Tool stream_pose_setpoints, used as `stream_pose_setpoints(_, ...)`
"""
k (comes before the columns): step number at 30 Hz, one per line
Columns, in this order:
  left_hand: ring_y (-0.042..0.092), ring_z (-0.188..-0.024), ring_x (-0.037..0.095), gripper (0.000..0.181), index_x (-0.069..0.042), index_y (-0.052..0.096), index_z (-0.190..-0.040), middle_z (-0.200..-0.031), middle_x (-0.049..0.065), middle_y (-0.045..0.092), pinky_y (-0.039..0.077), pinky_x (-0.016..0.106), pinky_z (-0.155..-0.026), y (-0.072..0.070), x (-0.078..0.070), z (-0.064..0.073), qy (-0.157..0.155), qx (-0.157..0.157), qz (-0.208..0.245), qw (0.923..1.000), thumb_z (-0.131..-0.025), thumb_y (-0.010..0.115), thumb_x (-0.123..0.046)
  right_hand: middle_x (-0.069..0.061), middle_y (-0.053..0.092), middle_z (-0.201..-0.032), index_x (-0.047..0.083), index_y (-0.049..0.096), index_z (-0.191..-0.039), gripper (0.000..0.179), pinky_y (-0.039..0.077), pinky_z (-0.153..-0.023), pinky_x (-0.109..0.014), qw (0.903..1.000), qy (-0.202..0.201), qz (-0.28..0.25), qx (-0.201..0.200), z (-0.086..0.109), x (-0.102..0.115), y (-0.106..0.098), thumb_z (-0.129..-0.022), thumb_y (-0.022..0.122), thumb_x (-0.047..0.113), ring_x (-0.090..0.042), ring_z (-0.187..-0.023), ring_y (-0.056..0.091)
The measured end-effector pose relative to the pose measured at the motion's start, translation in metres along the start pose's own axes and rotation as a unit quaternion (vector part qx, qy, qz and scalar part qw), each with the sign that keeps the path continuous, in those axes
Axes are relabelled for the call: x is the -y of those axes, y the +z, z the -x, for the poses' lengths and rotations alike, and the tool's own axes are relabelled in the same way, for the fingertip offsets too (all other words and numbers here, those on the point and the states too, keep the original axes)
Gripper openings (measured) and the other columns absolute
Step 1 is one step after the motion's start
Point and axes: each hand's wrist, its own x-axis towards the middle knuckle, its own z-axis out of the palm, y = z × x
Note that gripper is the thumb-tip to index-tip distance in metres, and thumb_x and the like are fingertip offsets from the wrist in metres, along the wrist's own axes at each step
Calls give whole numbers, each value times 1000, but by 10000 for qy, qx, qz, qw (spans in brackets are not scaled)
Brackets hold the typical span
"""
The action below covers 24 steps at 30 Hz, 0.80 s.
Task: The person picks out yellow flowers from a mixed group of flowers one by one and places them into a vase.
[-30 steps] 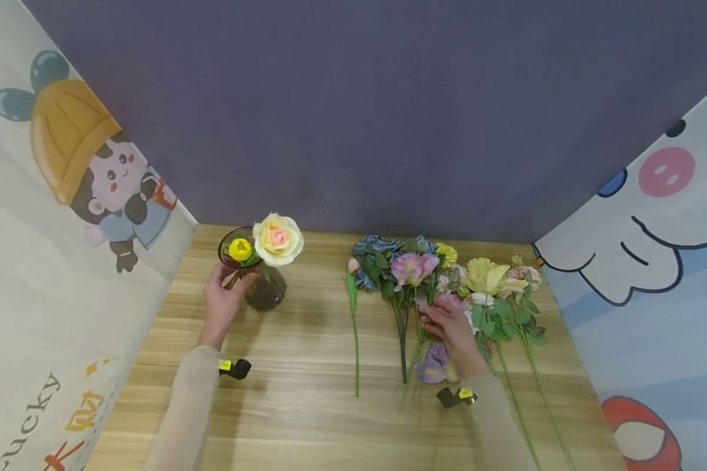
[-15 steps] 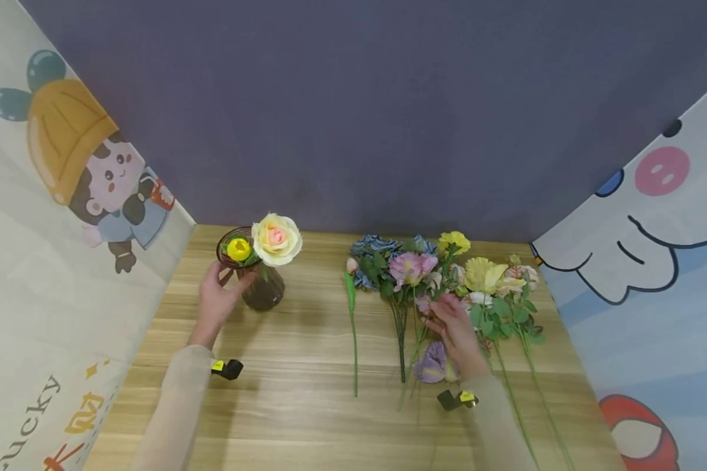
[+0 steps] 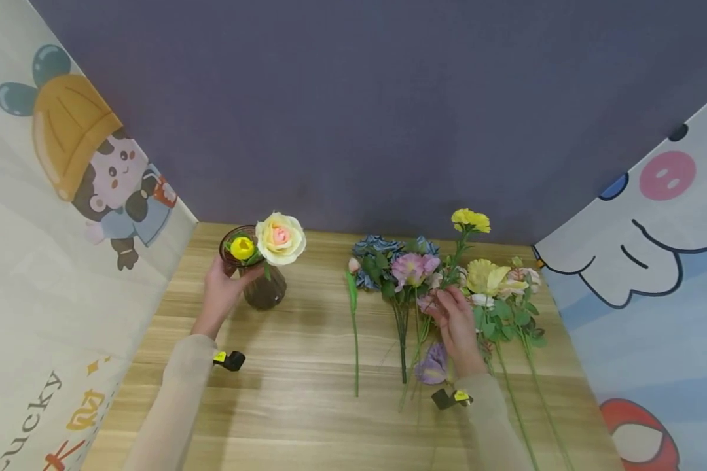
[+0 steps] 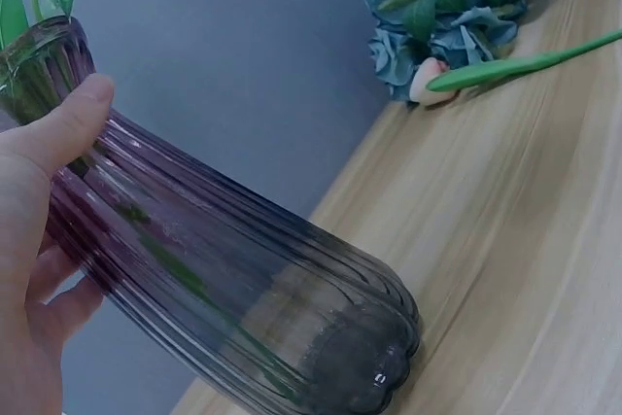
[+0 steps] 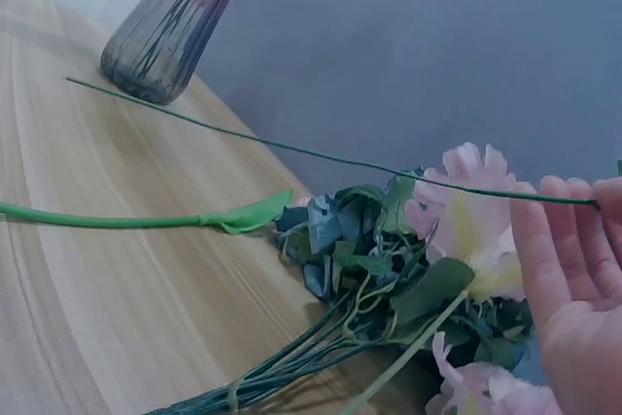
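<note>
The person's left hand [image 3: 226, 288] holds the neck of a tall, see-through purple and grey glass vase with ridges [image 3: 265, 291], with its fingers curled round it. The vase stands at the left of the light brown wooden desk [image 3: 306, 392], mouth up. A small yellow tulip [image 3: 242, 248] and a big cream rose with a pink middle [image 3: 280, 236] are in it.

The right hand [image 3: 456, 320] is well apart, over on the right. Its fingers pinch the thin green stem [image 5: 486, 191] of a frilly yellow flower [image 3: 471, 220]. The flower's head is up, on the far side of that hand. In the right wrist view the stem runs out long and nearly straight, with its bare end toward the vase. So the vase is to the left of the right hand, and the stem's tip points that way, not the flower's head. A pale pink tulip with a green stem [image 3: 353, 294] lies between the two hands. I cannot tell how high the stem's tip is.
</note>
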Motion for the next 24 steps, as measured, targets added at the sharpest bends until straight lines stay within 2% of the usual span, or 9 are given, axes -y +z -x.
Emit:
stream_pose_setpoints(5, 53, -133, 33, 75, -5, 44, -152, -148, 18, 55, 45, 48, -115, 1, -1, -1, -125, -89, -182, 9997, -88, 83, -6, -4, 71, -100, 12, 48, -99, 13, 63, -69, -27, 9988, -398, -17, 288, -1, 1, 6, -108, 51, 3, -17, -86, 71)
stream_pose_setpoints(7, 55, -132, 32, 73, -3, 45, -151, -147, 19, 56, 47, 42, -114, 2, -5, 0, -187, -95, -190, 9996, -88, 82, -5, -7, 71, -102, 11, 45, -99, 14, 63, -69, -27, 9978, -517, -123, 387, -1, 1, 9, -108, 50, 2, -19, -87, 72)
stream_pose_setpoints(12, 58, -127, 17, 68, -3, 49, -149, -146, 18, 58, 48, 22, -108, 4, -24, 7, -265, -110, 186, 9994, -89, 81, -4, -9, 71, -101, 10, 43, -100, 13, 64, -76, -31, 9964, -713, -3, 450, 0, 2, 17, -108, 49, 3, -21, -88, 73)
stream_pose_setpoints(15, 57, -129, 14, 68, -3, 49, -149, -147, 18, 57, 47, 24, -110, 5, -30, 11, -163, -134, 336, 9992, -89, 81, -5, -6, 71, -96, 8, 45, -99, 11, 64, -77, -32, 9954, -833, 371, 292, 0, 2, 23, -109, 50, 9, -20, -85, 73)
stream_pose_setpoints(19, 56, -133, 21, 67, -2, 49, -148, -147, 20, 56, 47, 30, -112, 6, -26, 11, -53, -149, 377, 9992, -89, 81, -6, -7, 71, -95, 6, 53, -101, 12, 65, -77, -34, 9913, -1042, 803, 18, -2, 3, 33, -109, 53, 15, -18, -84, 72)
stream_pose_setpoints(24, 58, -128, 15, 66, -3, 50, -147, -144, 19, 59, 48, 22, -108, 9, -4, 5, -115, -296, 410, 9987, -89, 81, -6, -6, 66, -92, 9, 62, -96, 10, 63, -79, -32, 9868, -1390, 831, -74, -6, 6, 46, -105, 58, 7, -18, -85, 69)
